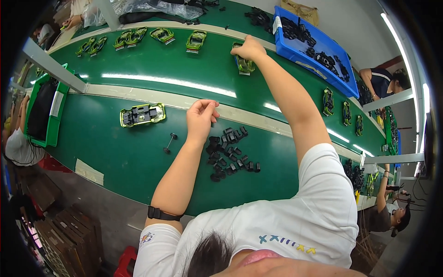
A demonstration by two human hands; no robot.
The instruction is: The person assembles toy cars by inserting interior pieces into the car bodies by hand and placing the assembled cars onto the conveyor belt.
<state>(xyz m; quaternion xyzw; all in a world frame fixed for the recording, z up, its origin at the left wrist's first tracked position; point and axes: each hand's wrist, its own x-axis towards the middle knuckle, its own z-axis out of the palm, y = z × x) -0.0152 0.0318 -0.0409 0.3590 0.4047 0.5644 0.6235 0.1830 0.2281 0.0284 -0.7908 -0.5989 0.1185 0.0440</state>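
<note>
My right hand (249,49) reaches far across the green bench and grips a green toy car body (243,66) by its far end, fingers closed over it. My left hand (201,116) hovers near the pale strip, fingers curled in; what they hold, if anything, is hidden. Left of it, a toy car (142,115) lies with its black underside up. A small axle with two wheels (170,143) rests between that car and my left forearm. Right of the forearm spreads a loose pile of small black plastic parts (229,152).
Several green car bodies (196,41) sit along the far lane, with more (328,101) to the right. A blue bin (318,69) of black parts stands far right, a green crate (57,111) at left. White posts (57,67) cross the bench. Other people (390,83) work nearby.
</note>
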